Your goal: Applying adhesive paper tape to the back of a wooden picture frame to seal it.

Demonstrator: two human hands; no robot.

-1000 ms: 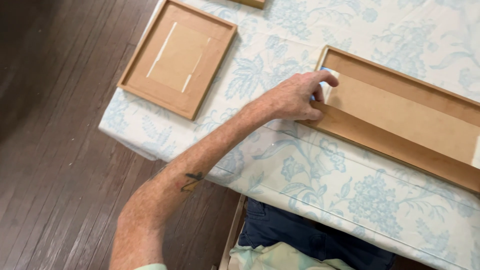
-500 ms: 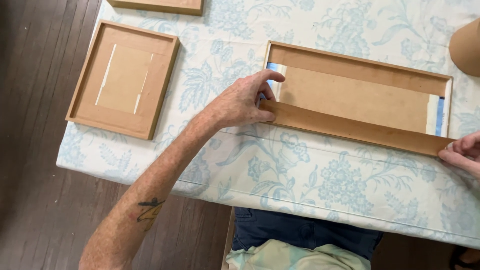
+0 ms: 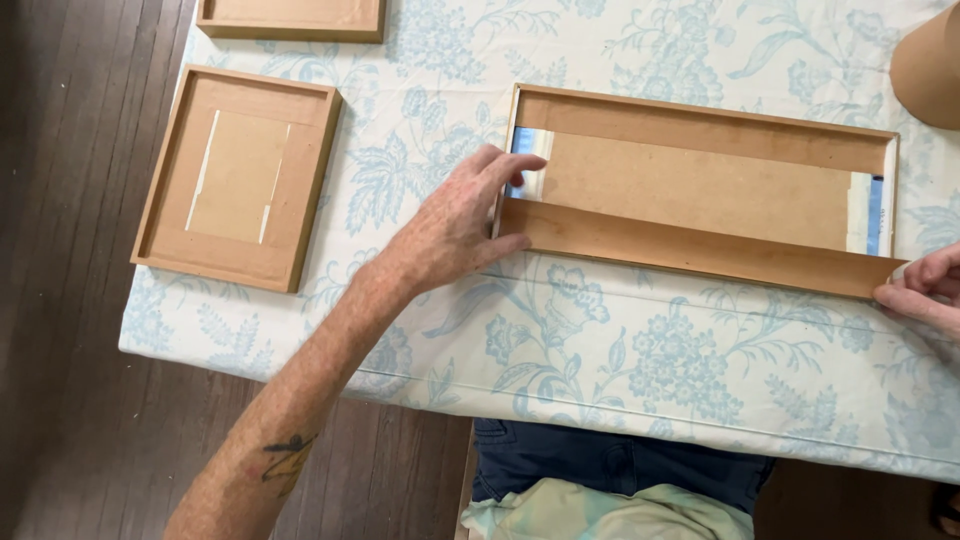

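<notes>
A long wooden picture frame (image 3: 700,190) lies face down in the upper right of the frame, on a tabletop (image 3: 640,360) covered by a pale cloth with a blue flower print. Its brown backing board (image 3: 700,190) fills most of the opening; a thin strip of glass and pale tape shows at each short end.

The left hand (image 3: 450,225) rests flat at the frame's left end, fingers loosely spread, the thumb along the lower rail and the fingertips over the left edge of the backing board. It presses rather than grips; nothing is closed in it.

The right hand (image 3: 925,290) is cut off by the right edge of the picture. Only a few fingers show, curled at the frame's lower right corner and touching it; whether they pinch something small there cannot be made out.

A smaller square frame (image 3: 240,175), also face down, lies in the upper left, well apart. Another frame (image 3: 290,18) is cropped by the top edge. A brown rounded thing (image 3: 930,65) in the upper right corner is too cropped to tell. Dark trousers (image 3: 620,465) show below the tabletop edge.
</notes>
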